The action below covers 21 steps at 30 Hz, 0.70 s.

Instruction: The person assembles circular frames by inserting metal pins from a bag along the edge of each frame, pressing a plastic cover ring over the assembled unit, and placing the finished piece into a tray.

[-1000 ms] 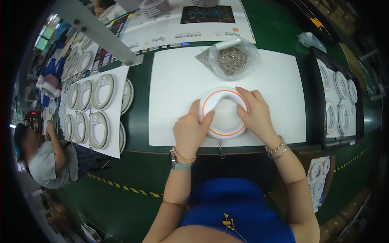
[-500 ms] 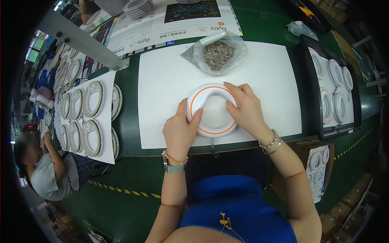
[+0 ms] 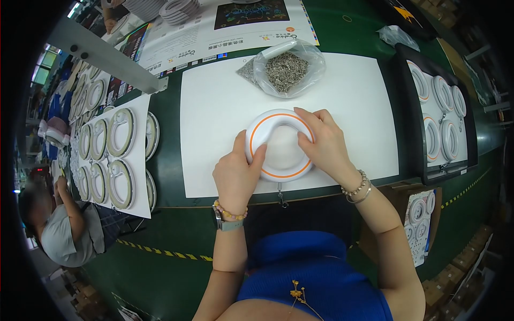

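A white plastic ring with an orange stripe (image 3: 286, 175) lies on a large white sheet (image 3: 214, 107), and both hands grip it. My left hand (image 3: 239, 170) holds its left side, with the thumb on the face and the fingers around the outer edge. On the upper right, my right hand (image 3: 324, 140) grips it the same way, thumb at the inner edge. From the ring's bottom a small metal clasp (image 3: 282, 199) hangs over the table edge. Beyond the ring sits a clear bag of small metal parts (image 3: 288, 69).
On the left, a white board (image 3: 140, 182) carries several ring halves with greenish rims. At right stands a black tray (image 3: 409, 134) with several finished-looking rings. A metal post (image 3: 107, 53) slants over the upper left. A seated person (image 3: 69, 230) works at far left.
Both hands keep the same hold on the ring. The whole view has shifted very slightly; nothing was taken up or let go.
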Motion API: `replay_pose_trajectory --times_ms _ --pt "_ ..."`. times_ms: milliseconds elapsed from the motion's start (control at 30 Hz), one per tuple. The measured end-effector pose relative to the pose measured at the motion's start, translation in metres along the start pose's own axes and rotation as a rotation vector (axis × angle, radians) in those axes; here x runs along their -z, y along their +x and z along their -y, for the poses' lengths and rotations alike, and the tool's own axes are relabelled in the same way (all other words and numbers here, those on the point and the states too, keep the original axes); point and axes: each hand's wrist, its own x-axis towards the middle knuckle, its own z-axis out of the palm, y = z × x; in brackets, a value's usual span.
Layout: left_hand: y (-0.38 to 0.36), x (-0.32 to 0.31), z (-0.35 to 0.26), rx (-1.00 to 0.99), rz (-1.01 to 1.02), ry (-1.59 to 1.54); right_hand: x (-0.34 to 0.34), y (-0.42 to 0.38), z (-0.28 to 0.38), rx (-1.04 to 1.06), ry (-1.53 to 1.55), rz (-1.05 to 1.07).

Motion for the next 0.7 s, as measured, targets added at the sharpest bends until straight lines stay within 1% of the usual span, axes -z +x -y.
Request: replay_pose_trajectory --times_ms 200,300,400,500,600,633,700 --pt "0.000 0.001 -0.002 0.020 0.030 0.018 -0.002 -0.002 -0.002 -0.002 0.006 -0.006" --pt "0.000 -0.007 0.003 -0.132 -0.126 0.093 -0.001 -0.003 0.003 -0.048 -0.042 0.028" --pt "0.004 -0.018 0.002 -0.167 -0.218 0.105 -0.002 -0.004 0.002 -0.033 -0.045 0.032" --pt "0.009 -0.005 -0.019 0.134 -0.004 -0.634 -0.003 -0.004 -0.001 0.010 0.060 -0.013" --pt "0.013 -0.009 -0.019 -0.023 -0.131 -0.799 -0.006 0.000 0.002 0.073 0.185 -0.273" --pt "0.011 -0.003 -0.031 -0.009 -0.174 -0.846 -0.009 0.004 0.004 -0.035 0.367 -0.314" --pt "0.011 -0.005 -0.044 -0.076 -0.292 -0.797 -0.015 0.013 0.010 -0.250 0.744 -0.389"
